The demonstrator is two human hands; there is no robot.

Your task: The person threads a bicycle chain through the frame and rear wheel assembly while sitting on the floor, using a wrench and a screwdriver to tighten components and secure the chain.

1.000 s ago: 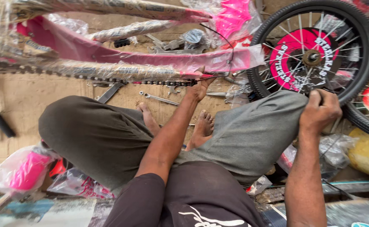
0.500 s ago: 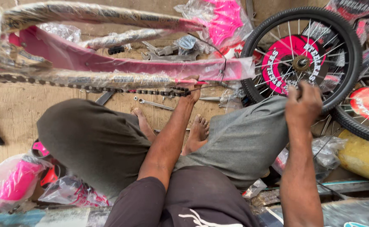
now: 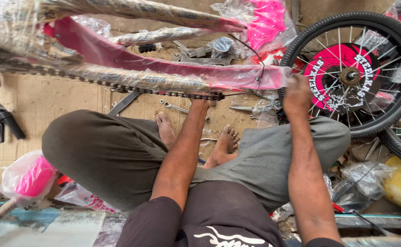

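Cardboard sheeting (image 3: 49, 105) covers the floor of a cluttered workshop, strewn with spanners (image 3: 200, 57) and small loose parts. On it sits a person cross-legged, bare feet tucked in the middle, with a pink bicycle frame (image 3: 164, 68) still wrapped in clear plastic lying across the far side of the lap.

Along the frame's lower stay runs the drive chain (image 3: 118, 86), hanging slack from the left toward the rear end of the frame. The left hand (image 3: 200, 101) reaches up to the right end of that chain; its fingers look closed about the chain or the stay just there, though the grip itself is partly hidden and I cannot tell exactly which it pinches. The right hand (image 3: 297, 93) is raised at the rear tip of the frame, just beside the spoked wheel (image 3: 353, 75) with its pink disc, which stands to the right. Its fingers are curled, knuckles toward the camera, and whether they hold anything cannot be made out.

By the look of it, the step in hand is work at the frame's rear end, where chain, frame tip and wheel meet. The next move would seem to call for steadying the frame with one hand while keeping the slack chain from slipping off. A black brake lever (image 3: 1, 121) lies far left, and a plastic-wrapped pink part (image 3: 29, 176) near left.
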